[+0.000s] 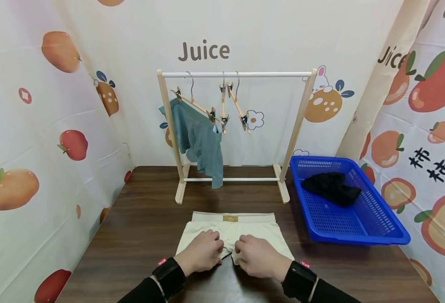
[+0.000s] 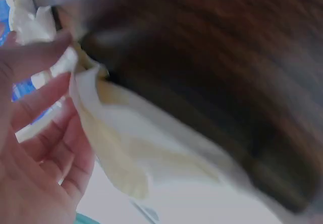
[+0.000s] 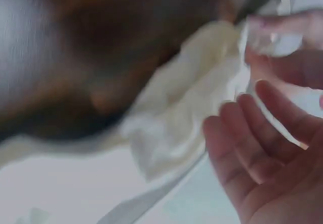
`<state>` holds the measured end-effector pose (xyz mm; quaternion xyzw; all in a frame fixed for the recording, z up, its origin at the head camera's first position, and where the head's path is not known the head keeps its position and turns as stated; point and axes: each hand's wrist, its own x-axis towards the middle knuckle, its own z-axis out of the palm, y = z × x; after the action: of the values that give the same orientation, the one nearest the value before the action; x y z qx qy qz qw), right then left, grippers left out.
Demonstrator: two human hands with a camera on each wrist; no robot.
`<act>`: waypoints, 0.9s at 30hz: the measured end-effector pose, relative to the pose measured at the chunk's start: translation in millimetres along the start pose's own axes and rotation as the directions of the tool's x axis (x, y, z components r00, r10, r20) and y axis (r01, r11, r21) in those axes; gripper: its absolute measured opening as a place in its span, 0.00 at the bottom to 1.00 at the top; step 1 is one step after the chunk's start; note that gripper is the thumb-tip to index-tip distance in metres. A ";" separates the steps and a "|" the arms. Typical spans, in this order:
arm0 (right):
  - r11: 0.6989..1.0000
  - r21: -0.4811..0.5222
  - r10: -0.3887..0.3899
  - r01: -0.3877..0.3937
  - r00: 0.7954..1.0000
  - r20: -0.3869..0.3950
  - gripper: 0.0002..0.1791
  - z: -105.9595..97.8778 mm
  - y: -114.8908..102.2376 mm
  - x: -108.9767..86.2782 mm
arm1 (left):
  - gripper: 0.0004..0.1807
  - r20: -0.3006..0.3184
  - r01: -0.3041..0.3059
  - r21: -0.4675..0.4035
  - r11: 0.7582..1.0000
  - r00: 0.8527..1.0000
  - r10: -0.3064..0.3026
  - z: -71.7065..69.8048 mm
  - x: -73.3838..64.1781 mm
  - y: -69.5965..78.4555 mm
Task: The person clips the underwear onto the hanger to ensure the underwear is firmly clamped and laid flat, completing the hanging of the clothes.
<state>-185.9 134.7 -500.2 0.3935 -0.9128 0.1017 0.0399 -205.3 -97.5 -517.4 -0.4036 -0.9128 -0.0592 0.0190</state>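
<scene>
Cream shorts (image 1: 249, 229) lie on the brown table with the waistband and its tan label (image 1: 230, 218) towards the rack. My left hand (image 1: 203, 251) pinches the near edge of the left leg by its inner side. At the other leg's inner edge, my right hand (image 1: 260, 256) pinches the cloth too. The left wrist view shows the cream fabric (image 2: 126, 138) between thumb and forefinger, the other fingers loosely bent. In the right wrist view, fabric (image 3: 186, 103) hangs creased from the thumb and forefinger.
Behind the shorts stands a white-and-wood rack (image 1: 241, 75). A teal garment (image 1: 203, 134) is clipped to one hanger; two bare clip hangers (image 1: 239, 107) hang beside it. On the right, a blue basket (image 1: 351, 235) holds a black cloth (image 1: 332, 187). Printed curtains surround the table (image 1: 131, 235).
</scene>
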 end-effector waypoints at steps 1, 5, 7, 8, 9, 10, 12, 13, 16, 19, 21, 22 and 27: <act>1.000 -0.007 0.001 -0.001 1.000 0.029 0.11 2.0 -2.7 -0.4 | 0.14 0.000 -0.001 0.019 1.000 1.000 0.001 1.6 0.8 1.3; 0.998 -0.050 0.026 -0.023 0.997 0.075 0.13 15.8 -4.4 -1.4 | 0.11 -0.010 -0.001 0.033 0.999 1.000 0.001 3.1 2.5 5.9; 0.999 -0.047 0.026 -0.023 0.997 0.075 0.11 19.4 -2.2 0.0 | 0.10 -0.017 0.008 0.012 1.000 1.000 -0.008 0.8 2.9 6.5; 0.999 -0.028 0.026 -0.024 0.997 0.077 0.10 19.4 -0.4 0.7 | 0.10 -0.016 0.016 -0.015 1.000 1.000 -0.017 -1.2 3.1 6.4; 1.000 0.004 0.028 -0.028 0.996 0.082 0.09 18.1 1.5 1.8 | 0.10 -0.017 0.024 -0.055 0.998 1.000 -0.025 -3.4 3.4 6.1; 0.998 0.055 0.035 -0.040 0.995 0.096 0.09 15.0 3.6 2.9 | 0.10 -0.011 0.038 -0.113 0.993 0.999 -0.039 -5.4 3.6 5.4; 0.981 0.188 0.032 -0.054 0.992 0.122 0.09 6.6 9.6 3.9 | 0.11 0.015 0.070 -0.274 0.959 0.998 -0.068 -11.7 3.9 3.8; 0.962 0.264 0.029 -0.065 0.990 0.140 0.09 1.9 12.7 3.9 | 0.11 0.033 0.082 -0.362 0.928 0.997 -0.075 -14.6 3.8 2.9; 0.871 0.482 -0.009 -0.094 0.978 0.207 0.08 -12.7 21.3 1.6 | 0.09 0.101 0.118 -0.571 0.813 0.992 -0.072 -21.7 2.9 -0.1; 0.800 0.584 -0.060 -0.140 0.949 0.310 0.07 -21.4 26.3 -3.1 | 0.08 0.197 0.142 -0.660 0.738 0.980 -0.012 -23.9 0.3 -0.2; 0.796 0.580 -0.081 -0.175 0.918 0.389 0.07 -22.6 26.9 -6.5 | 0.10 0.270 0.170 -0.663 0.729 0.963 0.020 -23.1 -2.2 2.1; 0.805 0.563 -0.085 -0.187 0.902 0.422 0.07 -21.3 26.5 -7.9 | 0.11 0.299 0.181 -0.656 0.733 0.954 0.032 -22.0 -3.2 3.6; 0.843 0.499 -0.052 -0.202 0.892 0.449 0.08 -12.2 25.7 -8.9 | 0.10 0.256 0.177 -0.566 0.805 0.966 -0.033 -16.0 -4.0 3.6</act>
<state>-198.5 160.9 -493.6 0.3643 -0.8477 0.2596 -0.2850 -200.2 -100.0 -501.5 -0.3424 -0.8670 -0.2900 -0.2166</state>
